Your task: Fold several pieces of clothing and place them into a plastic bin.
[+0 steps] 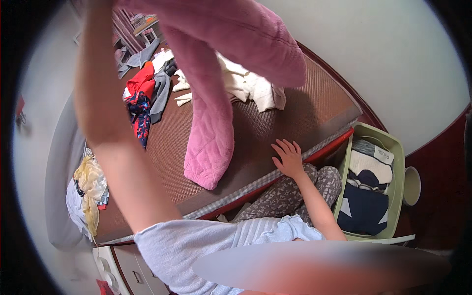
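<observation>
A pink plush garment (pixel 210 147) hangs down from the top of the view, its two long tube-like parts dangling over the bed. My left arm reaches up past the top edge beside it; the left hand is out of view, so its hold cannot be seen. Near the edge of the brown woven bed mat (pixel 258 147), my right hand (pixel 289 158) lies palm down with its fingers spread and nothing in them. Behind the pink garment lie cream knitted clothes (pixel 263 92), partly covered by it.
Red clothing (pixel 142 79), a navy patterned garment (pixel 139 110) and grey trousers (pixel 160 92) lie on the bed. A green plastic bin (pixel 397 206) holding folded clothes stands beside my knees. Pale yellow sheer fabric (pixel 90 177) is heaped at the left; a white cabinet (pixel 136 269) stands below.
</observation>
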`<state>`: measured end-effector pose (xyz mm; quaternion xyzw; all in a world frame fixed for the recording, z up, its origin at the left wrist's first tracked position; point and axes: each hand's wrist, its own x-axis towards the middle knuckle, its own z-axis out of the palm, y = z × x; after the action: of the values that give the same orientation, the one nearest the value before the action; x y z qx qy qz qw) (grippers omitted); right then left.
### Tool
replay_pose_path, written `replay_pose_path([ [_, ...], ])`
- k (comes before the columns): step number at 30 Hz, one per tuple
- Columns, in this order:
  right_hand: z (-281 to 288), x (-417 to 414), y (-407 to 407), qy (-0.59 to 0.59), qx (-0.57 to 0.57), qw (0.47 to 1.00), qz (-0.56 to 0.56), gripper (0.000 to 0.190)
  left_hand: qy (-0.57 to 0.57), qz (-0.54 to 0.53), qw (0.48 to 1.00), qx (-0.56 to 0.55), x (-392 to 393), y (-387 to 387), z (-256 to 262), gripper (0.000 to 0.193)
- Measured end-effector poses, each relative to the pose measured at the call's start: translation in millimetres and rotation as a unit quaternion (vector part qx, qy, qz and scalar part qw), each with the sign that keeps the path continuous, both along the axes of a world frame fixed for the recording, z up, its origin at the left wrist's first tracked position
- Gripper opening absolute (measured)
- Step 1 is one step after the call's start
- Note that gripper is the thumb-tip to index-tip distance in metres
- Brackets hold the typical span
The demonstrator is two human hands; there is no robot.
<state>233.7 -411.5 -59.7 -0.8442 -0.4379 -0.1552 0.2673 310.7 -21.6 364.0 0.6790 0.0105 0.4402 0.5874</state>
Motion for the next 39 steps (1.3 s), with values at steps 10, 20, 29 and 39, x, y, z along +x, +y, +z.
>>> replay_pose_path([
  [10, -13.6, 2.9, -2.7, -0.012, -0.001, 1.000, 0.009, 0.050, 0.214, 0.252, 0.903, 0.274, -180.3, 109.0, -2.8, 0.028],
  [20, -11.2, 7.0, -6.7, -0.020, -0.008, 1.000, -0.014, 0.048, 0.390, 0.425, 0.656, 0.487, -331.8, 173.9, -18.8, 0.031],
  [29, -9.8, 3.6, -4.3, -0.014, -0.018, 1.000, -0.017, 0.049, 0.588, 0.473, 0.430, 0.495, -310.3, 219.9, -186.1, 0.028],
  [39, 10.9, 10.0, 15.1, -0.007, -0.052, 0.999, -0.005, 0.050, 0.375, 0.131, 0.639, 0.659, -33.5, 0.5, -354.5, 0.108],
])
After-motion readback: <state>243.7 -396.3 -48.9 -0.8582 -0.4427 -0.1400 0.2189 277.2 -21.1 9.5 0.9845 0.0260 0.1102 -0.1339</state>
